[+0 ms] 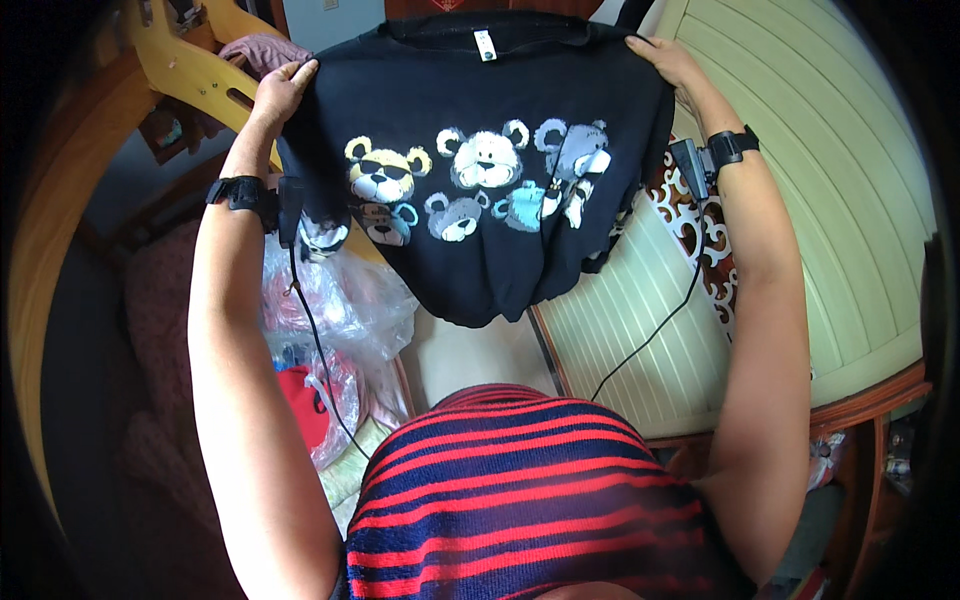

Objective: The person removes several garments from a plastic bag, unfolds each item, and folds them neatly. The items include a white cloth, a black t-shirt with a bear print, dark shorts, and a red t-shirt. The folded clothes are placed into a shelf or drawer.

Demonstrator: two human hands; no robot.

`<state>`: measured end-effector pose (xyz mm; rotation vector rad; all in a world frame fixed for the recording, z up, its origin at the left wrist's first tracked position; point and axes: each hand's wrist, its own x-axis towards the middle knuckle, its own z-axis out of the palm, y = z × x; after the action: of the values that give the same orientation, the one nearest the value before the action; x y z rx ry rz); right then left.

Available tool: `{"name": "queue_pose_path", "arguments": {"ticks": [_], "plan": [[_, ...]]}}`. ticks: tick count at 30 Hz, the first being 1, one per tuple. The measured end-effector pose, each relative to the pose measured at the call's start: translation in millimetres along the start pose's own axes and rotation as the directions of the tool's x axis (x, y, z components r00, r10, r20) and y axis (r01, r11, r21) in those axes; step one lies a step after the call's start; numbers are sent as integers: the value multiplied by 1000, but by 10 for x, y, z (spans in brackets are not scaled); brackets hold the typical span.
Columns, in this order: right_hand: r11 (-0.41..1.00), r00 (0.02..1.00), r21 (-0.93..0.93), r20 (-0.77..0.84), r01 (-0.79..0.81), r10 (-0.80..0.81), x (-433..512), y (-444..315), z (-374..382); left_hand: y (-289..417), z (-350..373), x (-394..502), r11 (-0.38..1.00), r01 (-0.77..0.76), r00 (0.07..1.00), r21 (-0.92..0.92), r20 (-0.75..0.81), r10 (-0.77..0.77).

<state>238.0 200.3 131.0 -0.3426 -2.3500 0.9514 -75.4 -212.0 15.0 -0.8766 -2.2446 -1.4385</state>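
Observation:
A black shirt (480,90) printed with several bear heads hangs spread out before me, its collar at the top with a white label (485,45) inside. My left hand (283,91) pinches the shirt at its left shoulder. At the opposite shoulder, my right hand (667,60) grips the cloth between thumb and fingers. The lower part of the shirt falls in loose folds, and its hem bunches towards the middle. Both arms are stretched out, each with a black strap and a small device at the wrist.
Yellow wooden bed framing (184,67) stands at the left, a mauve cloth (262,52) beside it. Clear plastic bags (345,300), one with something red inside, lie below my left arm. A pale green slatted surface (840,187) and a white scrollwork panel (686,217) are at the right.

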Motion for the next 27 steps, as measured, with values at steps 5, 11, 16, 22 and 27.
{"name": "queue_pose_path", "arguments": {"ticks": [5, 11, 16, 22, 27], "plan": [[998, 998, -28, 49, -48, 49, -12, 23, -56, 73, -28, 65, 999, 22, 999, 43, 48, -24], [996, 990, -2, 113, -91, 90, -51, 5, -60, 209, -60, 0, 982, 176, 981, -62, 87, -171], [998, 991, -7, 119, -58, 59, -69, -10, -68, 209, -46, 30, 976, 183, 980, -114, 95, -173], [993, 985, -119, 173, 12, 9, -84, -49, -73, 72, -26, 195, 997, 33, 994, -76, 110, -25], [949, 999, -312, 19, 44, -40, -144, -130, -75, -70, -49, 335, 991, -111, 987, 77, 124, 101]]}}
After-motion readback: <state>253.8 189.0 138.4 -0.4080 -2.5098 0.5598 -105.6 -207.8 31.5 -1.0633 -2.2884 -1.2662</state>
